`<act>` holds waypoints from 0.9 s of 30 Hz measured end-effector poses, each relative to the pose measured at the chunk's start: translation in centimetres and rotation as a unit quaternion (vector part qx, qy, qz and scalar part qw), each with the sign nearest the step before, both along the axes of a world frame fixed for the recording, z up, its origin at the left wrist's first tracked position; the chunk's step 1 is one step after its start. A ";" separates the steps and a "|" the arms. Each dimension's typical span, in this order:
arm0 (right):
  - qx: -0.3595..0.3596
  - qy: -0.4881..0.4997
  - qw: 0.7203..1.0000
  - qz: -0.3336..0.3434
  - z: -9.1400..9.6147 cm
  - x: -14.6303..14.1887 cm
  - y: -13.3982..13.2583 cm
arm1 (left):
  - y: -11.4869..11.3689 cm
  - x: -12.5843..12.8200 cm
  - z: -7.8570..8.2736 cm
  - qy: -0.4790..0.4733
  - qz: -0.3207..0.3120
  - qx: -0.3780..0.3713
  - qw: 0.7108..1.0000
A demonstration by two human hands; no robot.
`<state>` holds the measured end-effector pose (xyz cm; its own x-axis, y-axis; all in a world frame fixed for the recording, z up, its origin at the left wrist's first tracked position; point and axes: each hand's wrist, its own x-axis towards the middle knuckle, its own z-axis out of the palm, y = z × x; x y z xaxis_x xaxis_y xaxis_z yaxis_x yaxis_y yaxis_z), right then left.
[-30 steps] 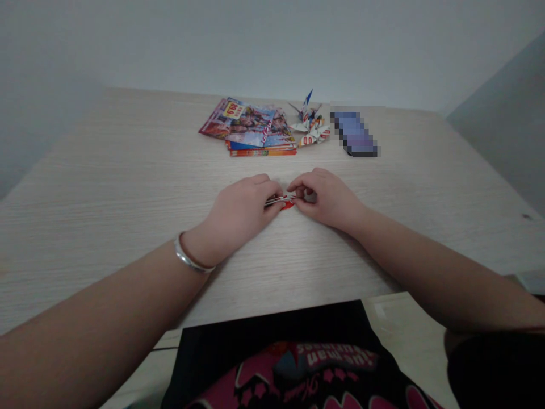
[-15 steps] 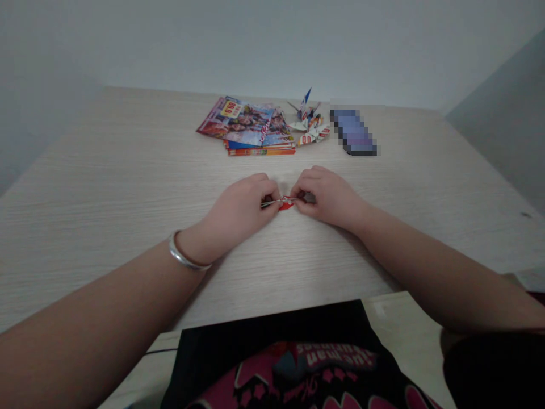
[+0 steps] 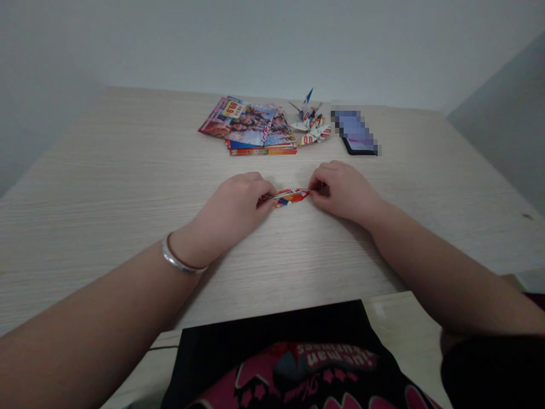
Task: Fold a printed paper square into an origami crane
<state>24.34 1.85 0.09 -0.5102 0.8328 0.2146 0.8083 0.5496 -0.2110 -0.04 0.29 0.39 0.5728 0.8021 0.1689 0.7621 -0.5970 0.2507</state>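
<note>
A small folded piece of printed paper [image 3: 293, 196], red, white, orange and blue, stretches between my two hands over the table. My left hand [image 3: 242, 199] pinches its left end between thumb and fingers, covering that part. The narrow right tip is pinched by the fingertips of my right hand [image 3: 340, 186]. Both wrists rest low, close to the tabletop. A silver bangle [image 3: 181, 262] circles my left wrist.
On the pale wood-grain table [image 3: 128, 170], a stack of printed leaflets [image 3: 251, 125] lies beyond my hands. Beside it sit folded paper cranes [image 3: 313, 125], then a phone [image 3: 355, 133], partly pixelated. A wall [image 3: 272, 45] stands behind the table.
My right hand has slid right and slightly away along the folded paper to its tip, so more of the paper shows. My left hand has shifted a little left, still pinching.
</note>
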 end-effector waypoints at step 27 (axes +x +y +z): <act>-0.068 0.131 0.989 -0.005 -0.3 -1.3 -0.8 | -0.1 -0.4 1.4 0.012 0.052 -0.040 0.998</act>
